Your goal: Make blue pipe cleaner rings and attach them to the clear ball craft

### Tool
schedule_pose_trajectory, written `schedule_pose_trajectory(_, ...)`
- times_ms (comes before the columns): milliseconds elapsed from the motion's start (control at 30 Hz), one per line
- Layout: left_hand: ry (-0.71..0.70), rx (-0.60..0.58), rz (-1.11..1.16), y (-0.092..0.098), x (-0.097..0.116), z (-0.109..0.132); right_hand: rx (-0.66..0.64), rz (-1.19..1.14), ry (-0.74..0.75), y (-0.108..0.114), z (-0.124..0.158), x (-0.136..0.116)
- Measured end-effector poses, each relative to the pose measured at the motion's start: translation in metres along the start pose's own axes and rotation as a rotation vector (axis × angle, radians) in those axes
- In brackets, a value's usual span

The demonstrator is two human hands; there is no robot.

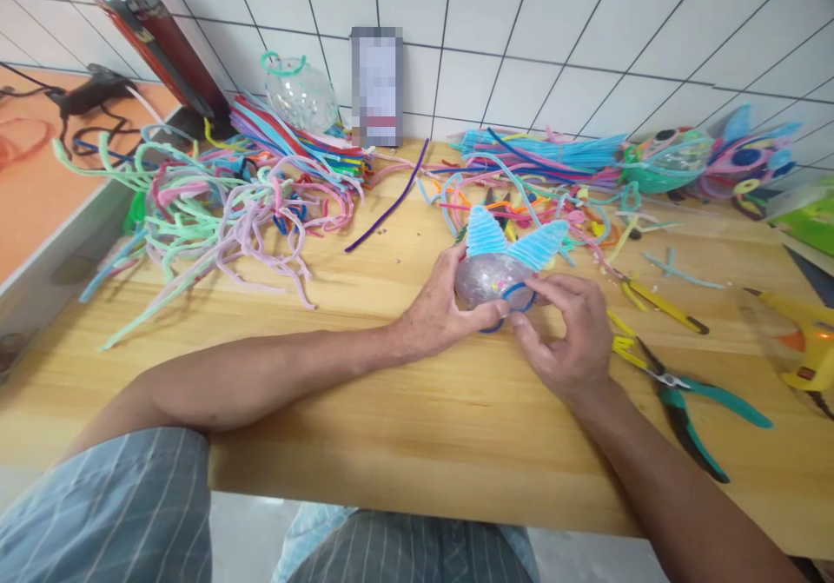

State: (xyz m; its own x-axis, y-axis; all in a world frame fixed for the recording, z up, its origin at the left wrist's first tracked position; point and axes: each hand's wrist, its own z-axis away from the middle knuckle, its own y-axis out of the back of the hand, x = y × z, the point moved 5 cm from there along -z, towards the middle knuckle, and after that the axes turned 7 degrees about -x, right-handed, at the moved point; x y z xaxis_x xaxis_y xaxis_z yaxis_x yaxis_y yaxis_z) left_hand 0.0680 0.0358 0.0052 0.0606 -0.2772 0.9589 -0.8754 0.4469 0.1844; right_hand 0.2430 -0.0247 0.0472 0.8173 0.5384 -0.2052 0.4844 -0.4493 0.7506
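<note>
A clear, rounded plastic ball with two light-blue pipe-cleaner ears on top is held above the wooden table. My left hand is closed around its left side, thumb across the front. With thumb and fingertips, my right hand pinches a dark-blue pipe-cleaner ring at the front right of the ball. Part of another dark-blue loop shows below the left thumb. Whether the ring is fixed to the ball, I cannot tell.
Tangled pipe cleaners lie at left; blue bundles lie at the back. Teal-handled pliers, yellow-handled tool and yellow glue gun are at right. A phone leans on the tiled wall. Finished-looking pieces stand back right.
</note>
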Motion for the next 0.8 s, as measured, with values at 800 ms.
schedule_pose_trajectory(800,-0.327,0.069,-0.317,-0.014,0.006,0.006,0.106,-0.253,-0.177,0.015,-0.004,-0.009)
